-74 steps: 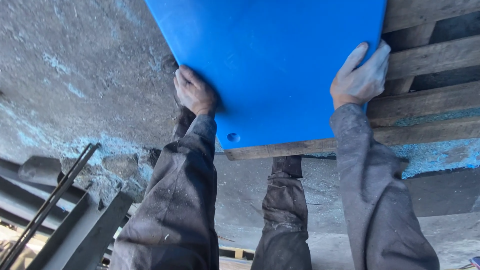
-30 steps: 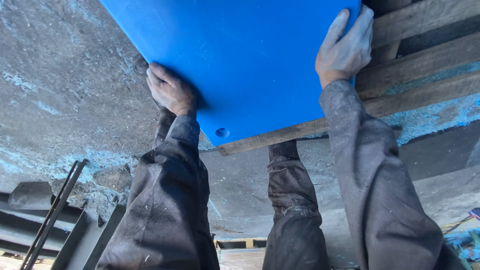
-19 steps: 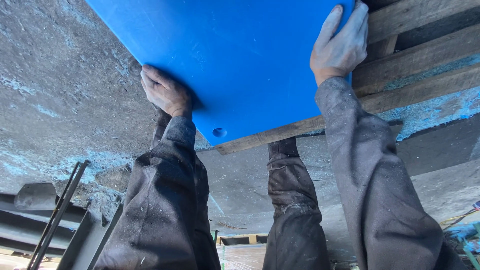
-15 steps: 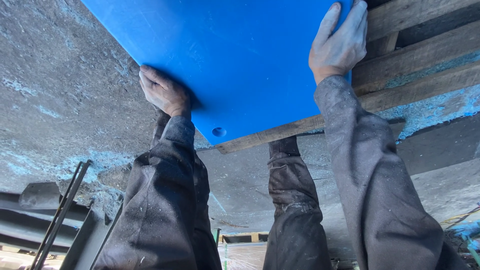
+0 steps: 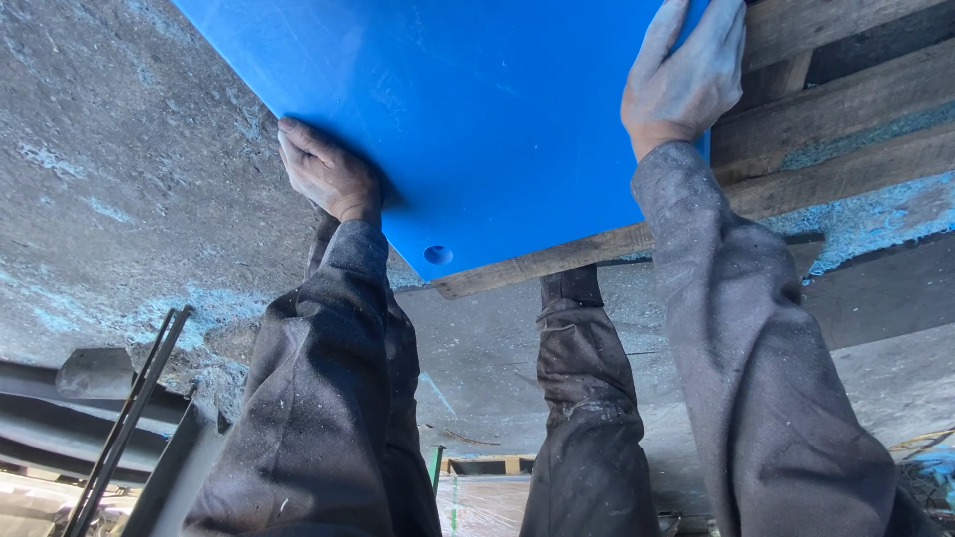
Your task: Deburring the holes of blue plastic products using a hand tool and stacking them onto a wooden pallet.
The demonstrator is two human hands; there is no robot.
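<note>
Blue plastic sheet (image 5: 477,109) is held by both hands and rests on a wooden pallet (image 5: 846,119), with its near edge lying along the front plank (image 5: 557,261) of that pallet. The left hand (image 5: 323,171) is curled around the left edge of the sheet, fingers on top and the thumb side tucked under, so it grasps the edge itself. The right hand (image 5: 686,80) lies flatter on the right edge, fingers spread and pointing away from the person; it presses on the sheet, but I cannot tell whether its fingertips hook over the far side. One hand on each side seems to be the way to steer such a wide, flat panel and keep it square to the pallet. The pallet carries the weight, so the hands probably only guide and steady.

Counting: one sheet, and one round hole (image 5: 438,255) near its near corner. Two hands, two dark sleeves, dusty. Between the arms, two trouser legs (image 5: 582,398) of the same dark cloth. On the pallet at least three planks are visible at the right, besides the front one. The concrete floor (image 5: 119,179) is grey with pale blue stains. At the lower left lie two thin dark rods (image 5: 134,413) across some dark metal beams (image 5: 60,418), whose number is not clear.
</note>
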